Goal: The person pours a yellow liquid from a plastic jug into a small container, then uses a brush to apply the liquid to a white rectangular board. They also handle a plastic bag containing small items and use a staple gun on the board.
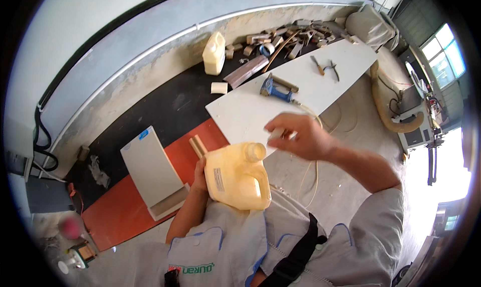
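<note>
A pale yellow plastic jug (pixel 233 181) with a moulded handle is tilted in front of my chest. My left hand (pixel 200 175) is closed around its left side, with most of the fingers hidden behind it. The jug's round neck (pixel 255 152) points up toward the right. Just beyond and to the right of that neck, my right hand (pixel 306 138) is raised, apart from the jug. Its thumb and fingers pinch a small whitish cap (pixel 277 132), partly covered by the fingers.
A blue nail gun (pixel 274 90) with a hose, a knife (pixel 317 66) and pliers (pixel 334 70) lie on the long white board (pixel 238 114). A second jug (pixel 214 55) and wood offcuts (pixel 295 39) stand behind. A white panel (pixel 153 164) rests across an orange board (pixel 110 224).
</note>
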### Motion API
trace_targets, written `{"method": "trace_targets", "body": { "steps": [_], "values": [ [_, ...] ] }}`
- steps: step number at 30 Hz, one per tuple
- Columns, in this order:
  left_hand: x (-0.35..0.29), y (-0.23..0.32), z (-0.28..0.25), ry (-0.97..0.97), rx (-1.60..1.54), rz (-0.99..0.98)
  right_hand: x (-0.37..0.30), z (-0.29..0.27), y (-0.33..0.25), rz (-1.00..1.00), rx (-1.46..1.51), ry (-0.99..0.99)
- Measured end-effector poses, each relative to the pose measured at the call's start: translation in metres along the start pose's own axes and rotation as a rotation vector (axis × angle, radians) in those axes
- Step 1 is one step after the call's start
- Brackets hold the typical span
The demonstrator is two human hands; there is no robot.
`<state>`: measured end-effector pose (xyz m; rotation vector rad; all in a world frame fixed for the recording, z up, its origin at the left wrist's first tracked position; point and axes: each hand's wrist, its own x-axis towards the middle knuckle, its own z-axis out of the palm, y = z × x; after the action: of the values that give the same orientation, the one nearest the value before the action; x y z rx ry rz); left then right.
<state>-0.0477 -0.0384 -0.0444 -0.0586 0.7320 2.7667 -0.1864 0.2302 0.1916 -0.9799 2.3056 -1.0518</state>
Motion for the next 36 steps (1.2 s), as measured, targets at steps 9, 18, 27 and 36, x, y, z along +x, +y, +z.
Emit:
{"method": "trace_targets", "body": {
  "steps": [9,18,27,36],
  "values": [
    [0.001,0.006,-0.004,-0.219,-0.292,0.12,0.032,0.141,0.226,0.43,-0.054,0.254],
    [-0.019,0.042,-0.005,-0.019,-0.057,0.224,0.053,0.129,0.083,-0.141,0.299,0.48],
    [-0.046,0.041,0.016,0.207,0.158,0.231,-0.003,0.079,-0.016,-0.501,-0.399,0.347],
    [-0.069,0.063,0.043,0.237,0.246,0.307,-0.001,0.059,-0.031,-0.417,-0.246,0.197]
  ]
}}
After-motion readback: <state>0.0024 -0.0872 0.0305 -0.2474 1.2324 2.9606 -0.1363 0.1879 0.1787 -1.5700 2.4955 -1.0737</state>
